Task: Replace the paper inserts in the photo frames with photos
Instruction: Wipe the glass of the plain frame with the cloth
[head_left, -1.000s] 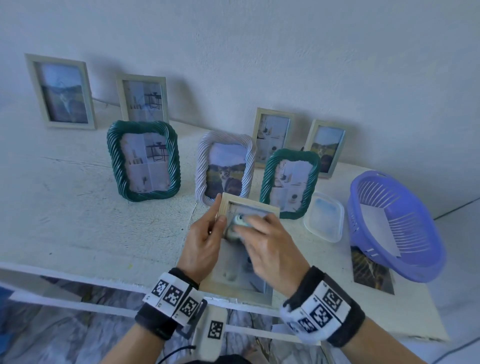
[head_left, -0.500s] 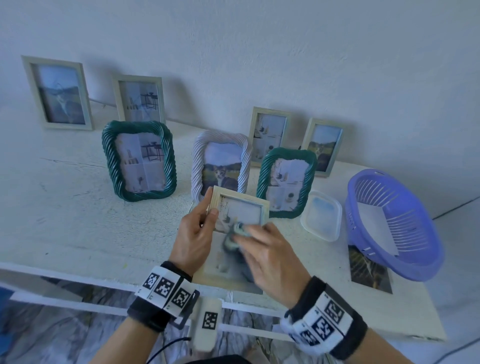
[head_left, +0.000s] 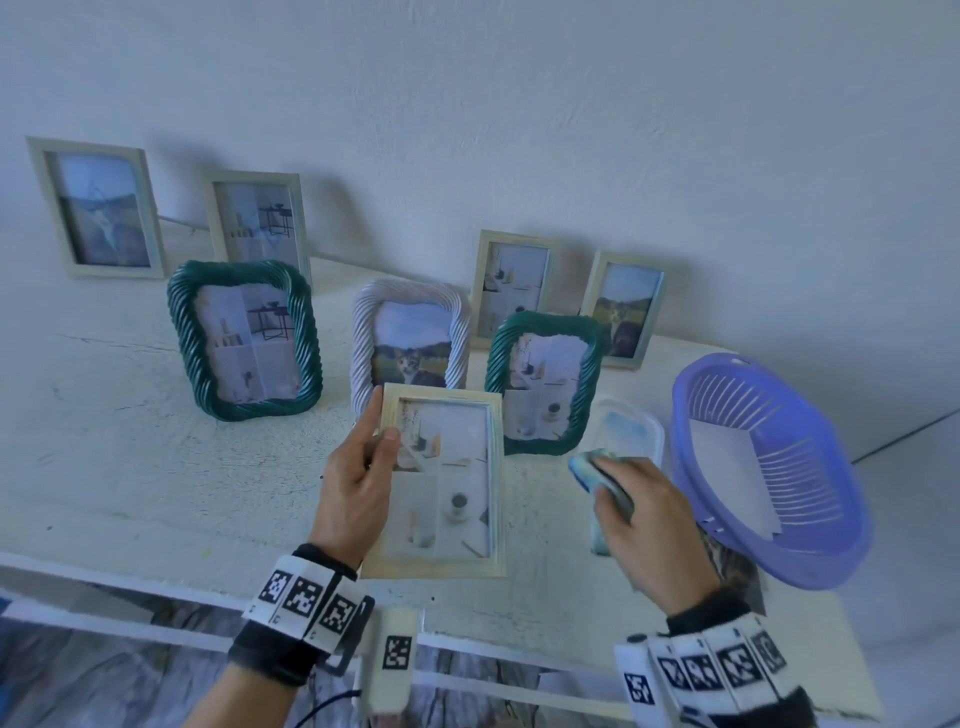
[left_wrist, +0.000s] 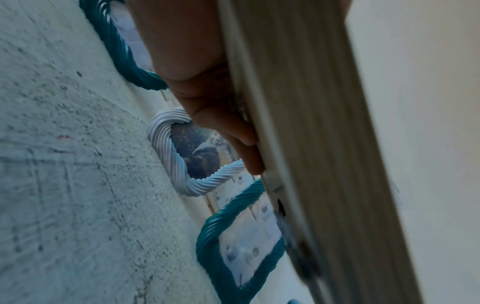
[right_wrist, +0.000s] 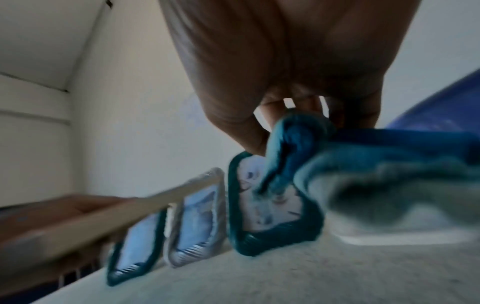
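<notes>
**Pale frame held in the left hand, cloth carried aside in the right**

A pale wooden photo frame (head_left: 440, 483) is held above the near edge of a white tabletop (head_left: 130, 467), face up toward the head camera. It is gripped along its left edge by the left hand (head_left: 358, 488): the thumb is laid on the front rim, and in the left wrist view the fingers (left_wrist: 233, 131) are seen curled behind the frame's back. The frame's long axis runs from 6 o'clock to 12 o'clock, away from the person. Behind the glass a paper insert with pale interior scenes is seen, so the swap in this frame is judged not yet done.

The right hand (head_left: 649, 514) lies at 3 o'clock from the frame, apart from it, with its fingers closed around a blue-green cloth (head_left: 597, 473). A clear plastic container (head_left: 631, 431) sits just beyond that hand, and a purple basket (head_left: 769, 467) farther toward 3 o'clock. A dark print (head_left: 735, 569) lies flat on the tabletop, partly hidden by the right wrist and the basket.

Seven more frames stand at 12 o'clock, among them a white twisted frame (head_left: 410, 343) showing a cat.

The frame's back is judged the next thing needed; the left hand already holds it, while the right is occupied by the cloth.
</notes>
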